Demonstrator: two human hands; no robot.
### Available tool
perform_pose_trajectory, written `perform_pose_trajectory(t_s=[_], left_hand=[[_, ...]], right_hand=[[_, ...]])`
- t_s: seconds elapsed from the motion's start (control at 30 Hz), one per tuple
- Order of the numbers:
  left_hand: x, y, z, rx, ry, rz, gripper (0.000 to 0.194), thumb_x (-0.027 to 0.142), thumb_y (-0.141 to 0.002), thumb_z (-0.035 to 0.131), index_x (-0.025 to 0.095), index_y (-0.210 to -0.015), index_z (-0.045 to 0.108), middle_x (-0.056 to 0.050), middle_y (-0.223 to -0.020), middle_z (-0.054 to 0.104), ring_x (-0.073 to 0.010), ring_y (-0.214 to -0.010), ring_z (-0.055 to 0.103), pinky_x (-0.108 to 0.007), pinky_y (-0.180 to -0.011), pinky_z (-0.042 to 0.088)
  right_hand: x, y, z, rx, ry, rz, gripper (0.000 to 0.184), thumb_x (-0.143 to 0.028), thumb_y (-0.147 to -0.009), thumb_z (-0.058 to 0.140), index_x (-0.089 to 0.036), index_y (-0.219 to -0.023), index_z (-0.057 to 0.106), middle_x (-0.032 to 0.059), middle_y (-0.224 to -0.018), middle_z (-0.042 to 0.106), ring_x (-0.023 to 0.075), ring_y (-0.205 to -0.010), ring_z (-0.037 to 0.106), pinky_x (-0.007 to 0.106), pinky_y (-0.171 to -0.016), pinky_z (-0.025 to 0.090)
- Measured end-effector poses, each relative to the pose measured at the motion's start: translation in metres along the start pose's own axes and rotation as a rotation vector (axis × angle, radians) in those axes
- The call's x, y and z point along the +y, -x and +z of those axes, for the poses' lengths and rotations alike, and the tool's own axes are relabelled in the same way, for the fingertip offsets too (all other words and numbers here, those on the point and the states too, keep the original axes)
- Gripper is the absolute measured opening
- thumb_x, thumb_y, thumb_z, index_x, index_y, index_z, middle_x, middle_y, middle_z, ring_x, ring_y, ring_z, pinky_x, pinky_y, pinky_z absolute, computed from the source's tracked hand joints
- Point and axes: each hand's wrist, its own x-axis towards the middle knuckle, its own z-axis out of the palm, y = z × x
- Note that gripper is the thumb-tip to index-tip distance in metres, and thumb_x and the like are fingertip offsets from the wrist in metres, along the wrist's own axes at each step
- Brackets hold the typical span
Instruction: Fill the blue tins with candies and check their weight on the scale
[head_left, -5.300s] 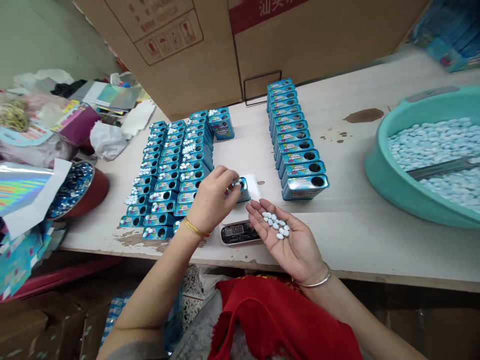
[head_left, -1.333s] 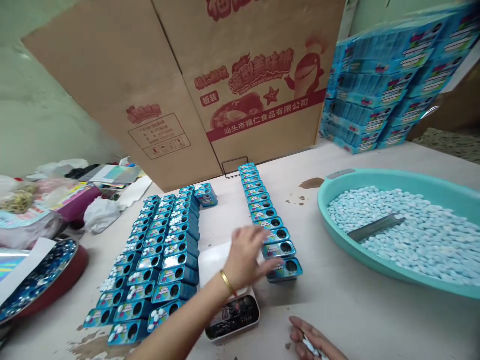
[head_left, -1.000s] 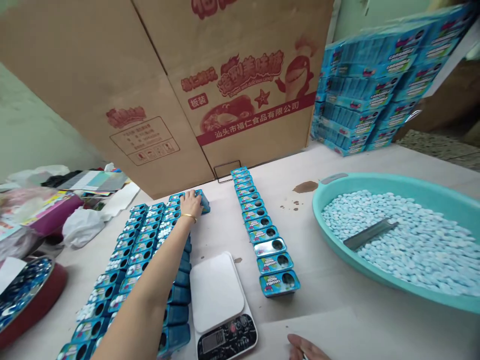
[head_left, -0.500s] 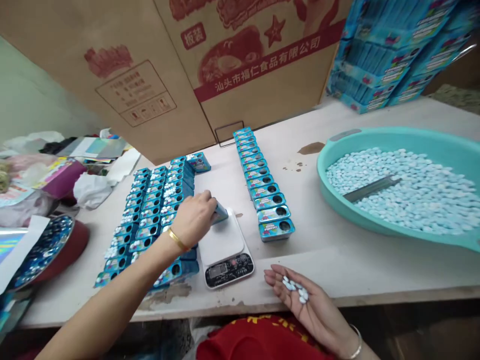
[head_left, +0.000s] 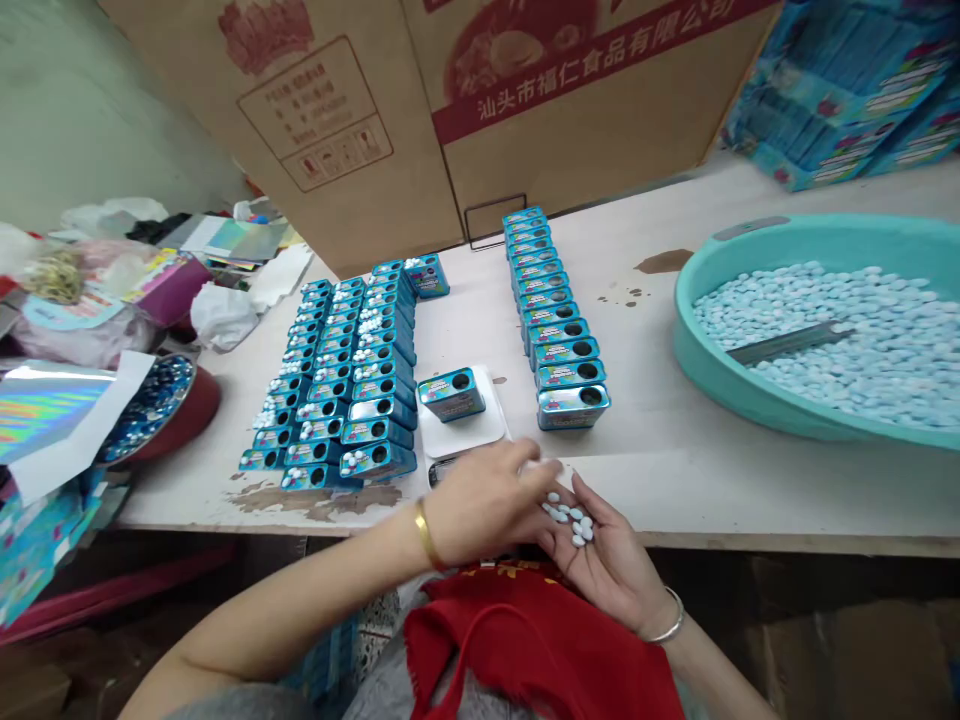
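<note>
Several pale blue candies [head_left: 571, 520] rest in the upturned, cupped palm of my right hand [head_left: 611, 560], near the table's front edge. My left hand [head_left: 491, 500], with a gold bracelet, reaches over to that palm. Its fingertips are blurred, so a grip on a candy cannot be made out. A blue candy tin [head_left: 454, 405] with a round hole in its top stands on the white kitchen scale [head_left: 487, 428]. My left hand partly hides the scale's display.
Rows of blue tins [head_left: 379, 405], some with candies on top, stand left of the scale. Another row of tins [head_left: 574, 405] is to its right. A turquoise basin [head_left: 697, 370] holds candies and a metal scoop [head_left: 787, 345]. A cardboard box [head_left: 360, 220] stands behind.
My left hand has let go of the tin, leaving it on the scale, and moved right and nearer to my right palm. The whole view has shifted.
</note>
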Motion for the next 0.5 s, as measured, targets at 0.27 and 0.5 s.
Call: perform_pose_trajectory(t_s=[0.27,0.5], left_hand=[[0.031,0.014,0.078,0.045,0.019,-0.007,0.018,0.02,-0.094,0.039,0.017,-0.105,0.053,-0.008,-0.1,0.055,-0.0173,-0.084,0.055,-0.027,-0.065,0.048],[0.021,0.018,0.07,0.021,0.108,-0.113,0.014,0.026,-0.091,0.045,0.017,-0.097,0.055,-0.005,-0.095,0.054,-0.0139,-0.075,0.053,-0.023,-0.059,0.045]], right_hand=[[0.01,-0.002,-0.006,0.021,0.003,0.075,0.038,-0.031,-0.098,0.031,-0.014,-0.107,0.064,0.0076,-0.096,0.073,0.0159,-0.095,0.068,0.031,-0.087,0.055],[0.015,-0.01,-0.008,0.038,-0.024,0.045,0.027,-0.015,-0.094,0.039,-0.014,-0.087,0.065,0.0017,-0.077,0.072,0.0093,-0.074,0.069,0.022,-0.079,0.057]])
